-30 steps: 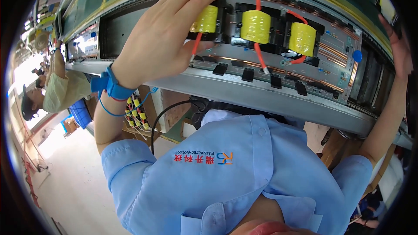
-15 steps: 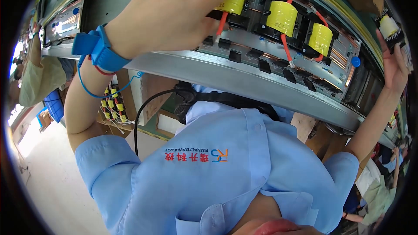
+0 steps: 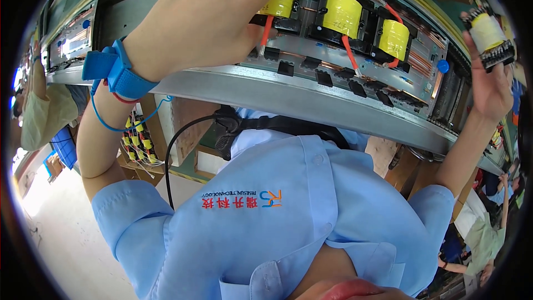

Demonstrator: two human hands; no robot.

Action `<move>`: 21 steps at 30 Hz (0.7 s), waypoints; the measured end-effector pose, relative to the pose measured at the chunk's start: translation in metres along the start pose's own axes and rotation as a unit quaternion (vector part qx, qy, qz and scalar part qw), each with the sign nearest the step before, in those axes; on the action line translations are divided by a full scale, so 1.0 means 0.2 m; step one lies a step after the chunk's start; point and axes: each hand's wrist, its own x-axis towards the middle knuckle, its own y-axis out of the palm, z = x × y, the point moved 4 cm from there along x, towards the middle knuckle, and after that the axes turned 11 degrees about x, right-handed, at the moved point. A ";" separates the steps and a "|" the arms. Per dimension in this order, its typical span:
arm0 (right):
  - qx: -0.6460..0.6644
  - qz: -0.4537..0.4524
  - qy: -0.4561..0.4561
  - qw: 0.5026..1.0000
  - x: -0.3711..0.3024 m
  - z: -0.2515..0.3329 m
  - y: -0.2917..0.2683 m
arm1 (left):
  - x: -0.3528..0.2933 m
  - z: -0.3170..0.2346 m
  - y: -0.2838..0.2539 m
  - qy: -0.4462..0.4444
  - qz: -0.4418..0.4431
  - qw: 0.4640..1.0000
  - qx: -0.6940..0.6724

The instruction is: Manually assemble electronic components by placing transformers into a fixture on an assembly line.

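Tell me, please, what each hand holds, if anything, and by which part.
The right hand holds a pale coil by its lower left side. The left hand is at a yellow coil; whether it grips cannot be told.

Top edge cropping bare L hand (image 3: pixel 202 22)

Hand's also hiding part of yellow-taped, black-framed coil (image 3: pixel 281 2); its tape marks are looking too small/blurry to read. Pale-yellow-taped transformer w/ black pins (image 3: pixel 487 32) is part-covering fingers of bare R hand (image 3: pixel 491 90).
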 end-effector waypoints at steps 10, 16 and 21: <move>-0.012 0.064 0.030 0.997 -0.14 -0.16 0.37 | -0.04 -0.04 0.05 0.025 -0.182 0.983 0.002; 0.080 0.005 0.128 0.989 -0.06 -0.28 0.37 | -0.03 0.03 0.11 -0.046 -0.111 0.993 0.009; 0.076 0.021 0.125 0.989 -0.08 -0.10 0.33 | -0.08 0.00 0.06 -0.061 -0.089 0.994 0.034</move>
